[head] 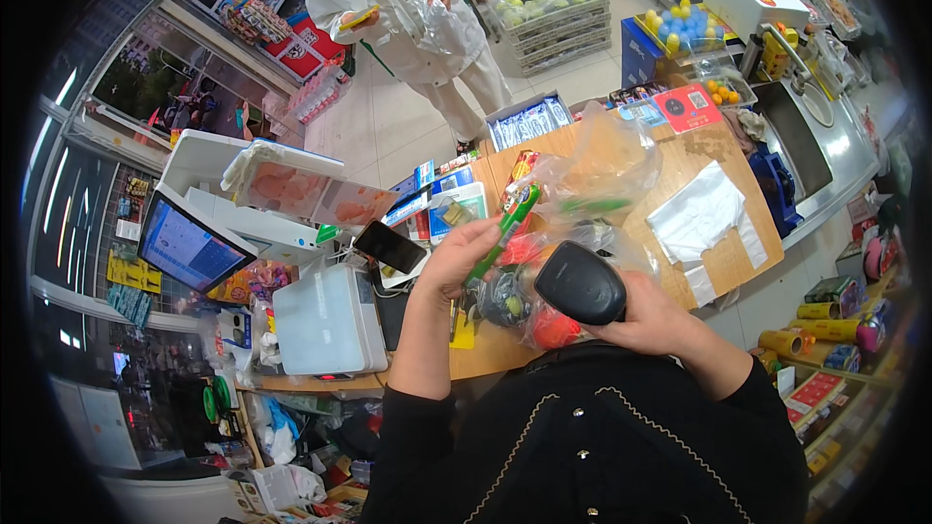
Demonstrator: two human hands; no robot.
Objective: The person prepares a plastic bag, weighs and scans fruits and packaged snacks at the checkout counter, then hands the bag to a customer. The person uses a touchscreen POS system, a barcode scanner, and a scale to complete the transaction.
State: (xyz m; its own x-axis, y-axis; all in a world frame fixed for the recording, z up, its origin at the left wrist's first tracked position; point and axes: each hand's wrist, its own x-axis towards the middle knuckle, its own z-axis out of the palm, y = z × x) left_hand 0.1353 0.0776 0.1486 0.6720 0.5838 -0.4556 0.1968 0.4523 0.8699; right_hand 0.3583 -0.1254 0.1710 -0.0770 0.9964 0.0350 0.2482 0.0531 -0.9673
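My left hand (466,255) grips a slim green package (512,225) and holds it up over the wooden counter (473,360). In my right hand (648,316) is a black handheld barcode scanner (581,282), its rounded head towards the package. Beneath and between my hands lie clear plastic bags with produce, one with something red (555,327) in it. Beyond the package, another clear bag (608,160) with green contents rests on the counter. A red and yellow packet (523,166) lies just behind the green package.
A person in white (415,22) stands across the counter, holding a yellow phone and a plastic bag. To the left are a monitor (196,240), a weighing scale (328,320) and a dark phone (390,246). White plastic bags (699,215) lie at right, before a metal sink (790,142).
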